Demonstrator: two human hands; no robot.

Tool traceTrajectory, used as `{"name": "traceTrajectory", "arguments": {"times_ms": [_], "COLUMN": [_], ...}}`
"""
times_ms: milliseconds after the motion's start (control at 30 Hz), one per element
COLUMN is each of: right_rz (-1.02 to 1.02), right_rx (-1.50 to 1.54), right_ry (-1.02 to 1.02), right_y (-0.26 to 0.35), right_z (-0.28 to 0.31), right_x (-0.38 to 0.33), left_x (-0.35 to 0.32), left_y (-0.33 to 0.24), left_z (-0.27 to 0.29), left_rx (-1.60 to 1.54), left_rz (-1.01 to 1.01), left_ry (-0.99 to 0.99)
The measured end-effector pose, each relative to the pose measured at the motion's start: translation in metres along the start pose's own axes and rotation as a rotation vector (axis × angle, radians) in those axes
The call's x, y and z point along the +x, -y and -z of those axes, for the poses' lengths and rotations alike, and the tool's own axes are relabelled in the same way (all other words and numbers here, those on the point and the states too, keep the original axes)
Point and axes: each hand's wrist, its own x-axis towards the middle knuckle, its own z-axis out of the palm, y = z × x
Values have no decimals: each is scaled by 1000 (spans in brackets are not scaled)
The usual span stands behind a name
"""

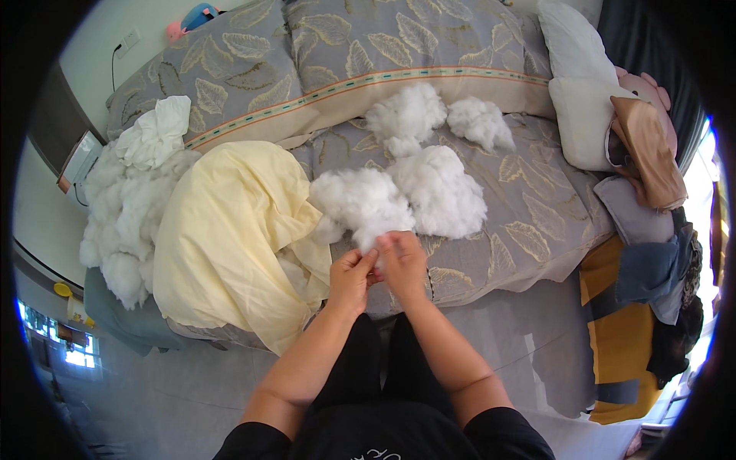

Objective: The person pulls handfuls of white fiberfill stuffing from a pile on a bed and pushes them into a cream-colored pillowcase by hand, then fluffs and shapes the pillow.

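Note:
A clump of white fiberfill stuffing [366, 201] is at the near edge of the sofa seat, right in front of me. My left hand [352, 277] pinches the near end of this clump between thumb and fingers. Touching it from the other side, my right hand [403, 264] has its fingers curled on the same fluff and a little blurred. Another larger fiberfill tuft [442, 192] lies against the clump on the right. Beyond are two more tufts [407, 115] [481, 123]. Left of my hands sits a bulging cream fabric cover [230, 230].
A big heap of fiberfill [126, 203] rests at the sofa's left end, with a white crumpled bag [157, 132] on top. The grey leaf-patterned sofa [529, 192] spans the view. White pillows [586, 115], a brown cloth [648, 153] and folded fabrics [648, 268] are piled at right.

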Motion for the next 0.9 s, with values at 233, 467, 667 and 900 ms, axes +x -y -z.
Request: {"name": "traceTrajectory", "arguments": {"times_ms": [233,467,667,900], "right_rz": [-197,-383,-70,43], "right_rx": [433,539,106,-284], "right_ry": [-231,-62,-317,33], "right_y": [-26,-13,-51,-64], "right_z": [29,17,25,-20], "right_x": [17,1,27,5], "left_x": [8,1,28,55], "left_y": [-22,-10,-3,27], "left_z": [24,9,16,0], "left_rx": [90,242,75,19], "left_rz": [-84,113,65,129], "left_ry": [7,204,-92,-157]}}
